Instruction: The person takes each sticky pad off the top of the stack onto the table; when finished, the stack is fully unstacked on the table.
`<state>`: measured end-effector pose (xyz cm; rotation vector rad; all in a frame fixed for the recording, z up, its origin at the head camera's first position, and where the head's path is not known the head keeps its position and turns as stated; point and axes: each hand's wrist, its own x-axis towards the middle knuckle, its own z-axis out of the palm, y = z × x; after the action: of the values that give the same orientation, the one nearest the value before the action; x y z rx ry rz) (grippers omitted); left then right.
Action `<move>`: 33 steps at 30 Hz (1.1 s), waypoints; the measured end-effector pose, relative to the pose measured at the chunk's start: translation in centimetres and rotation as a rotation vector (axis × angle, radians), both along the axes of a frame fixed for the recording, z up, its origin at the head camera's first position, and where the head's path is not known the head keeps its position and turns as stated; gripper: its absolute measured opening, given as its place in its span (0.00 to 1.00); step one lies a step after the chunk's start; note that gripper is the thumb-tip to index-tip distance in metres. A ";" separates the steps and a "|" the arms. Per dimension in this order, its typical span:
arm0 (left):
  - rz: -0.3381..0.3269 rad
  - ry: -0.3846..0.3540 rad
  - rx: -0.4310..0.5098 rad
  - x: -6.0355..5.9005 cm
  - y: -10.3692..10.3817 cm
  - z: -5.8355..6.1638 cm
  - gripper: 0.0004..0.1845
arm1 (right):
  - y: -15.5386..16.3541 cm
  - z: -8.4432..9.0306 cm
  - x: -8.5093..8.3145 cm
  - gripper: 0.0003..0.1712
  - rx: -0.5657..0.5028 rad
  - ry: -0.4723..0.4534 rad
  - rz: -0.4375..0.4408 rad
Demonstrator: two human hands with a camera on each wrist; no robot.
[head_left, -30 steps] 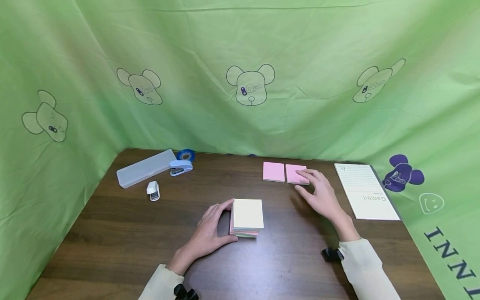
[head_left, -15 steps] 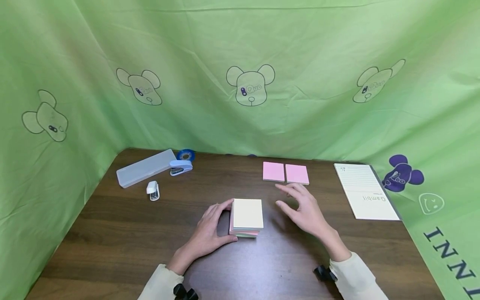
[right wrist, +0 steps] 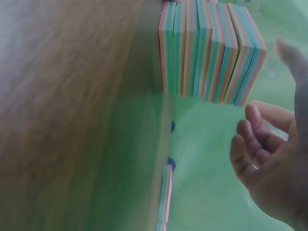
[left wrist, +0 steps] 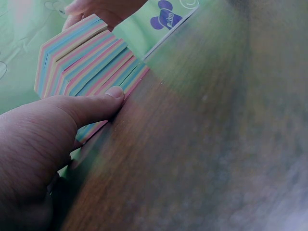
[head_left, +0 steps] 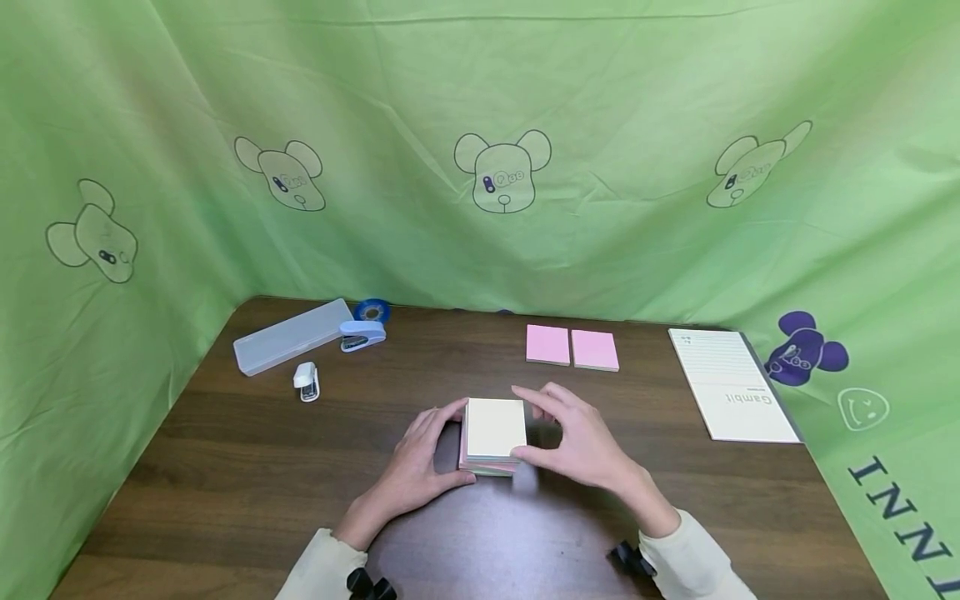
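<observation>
We have two pink notes (head_left: pixel 572 347) laid out; left hand (head_left: pixel 411 471) grips the sticky-note stack (head_left: pixel 492 433), right hand (head_left: pixel 581 442) pinches its top for another.

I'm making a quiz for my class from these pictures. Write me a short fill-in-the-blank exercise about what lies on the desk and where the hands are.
1. Both hands, left hand and right hand, are at the stack of ____.
2. Behind the stack lie two loose ____ notes side by side.
3. The lined notepad lies at the table's ____ edge.
4. The blue stapler lies beside a grey ____ case.

Missing words: sticky notes; pink; right; pencil
</observation>
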<state>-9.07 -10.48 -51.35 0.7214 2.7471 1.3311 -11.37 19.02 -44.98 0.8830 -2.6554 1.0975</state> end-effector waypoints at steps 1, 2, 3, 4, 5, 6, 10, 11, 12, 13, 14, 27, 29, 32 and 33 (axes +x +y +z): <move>0.000 0.002 0.000 0.0 0.0 0.0 0.60 | -0.2 0.0 0.1 0.46 0.013 -0.013 0.003; 0.000 0.012 -0.003 0.0 0.0 0.0 0.60 | -0.4 0.0 0.1 0.47 0.025 -0.025 0.006; 0.001 0.017 -0.004 0.0 0.0 0.0 0.60 | -0.6 0.1 0.1 0.49 0.039 -0.035 0.007; 0.002 0.024 -0.006 0.0 0.0 0.0 0.60 | -0.7 0.1 0.2 0.50 0.050 -0.044 0.007; 0.004 0.030 -0.008 0.0 0.0 -0.1 0.61 | -0.9 0.1 0.2 0.51 0.058 -0.052 0.006; 0.006 0.035 -0.009 0.0 0.0 -0.1 0.61 | -1.0 0.0 0.2 0.52 0.069 -0.053 0.002; 0.009 0.037 -0.015 0.0 0.1 -0.1 0.61 | -1.5 0.0 0.2 0.52 0.086 -0.065 -0.019; 0.009 0.034 -0.015 0.0 0.0 -0.1 0.61 | -1.6 0.1 0.2 0.52 0.087 -0.066 -0.023; 0.009 0.031 -0.017 0.0 0.0 0.0 0.61 | -1.7 0.1 0.2 0.51 0.088 -0.066 -0.027; 0.008 0.026 -0.017 0.0 0.0 0.0 0.60 | -1.7 0.1 0.2 0.51 0.088 -0.066 -0.030; 0.008 0.023 -0.018 0.1 0.0 0.0 0.60 | -1.8 0.1 0.2 0.50 0.087 -0.066 -0.030; 0.002 0.011 -0.012 0.0 0.0 0.0 0.60 | -0.9 -0.1 -0.1 0.44 -0.053 -0.124 0.011; 0.002 -0.002 -0.010 0.0 0.0 0.0 0.60 | -0.3 -0.2 -0.2 0.44 -0.074 -0.117 0.015; 0.002 0.000 -0.009 0.0 0.1 0.1 0.60 | 1.0 -0.4 -0.5 0.44 -0.087 -0.091 0.001; 0.002 0.001 -0.010 0.0 0.1 0.1 0.60 | 1.5 -0.5 -0.6 0.44 -0.089 -0.087 -0.008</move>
<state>-9.03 -10.40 -51.22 0.7195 2.7537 1.3171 -11.98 20.49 -45.52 0.8261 -2.6514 1.2693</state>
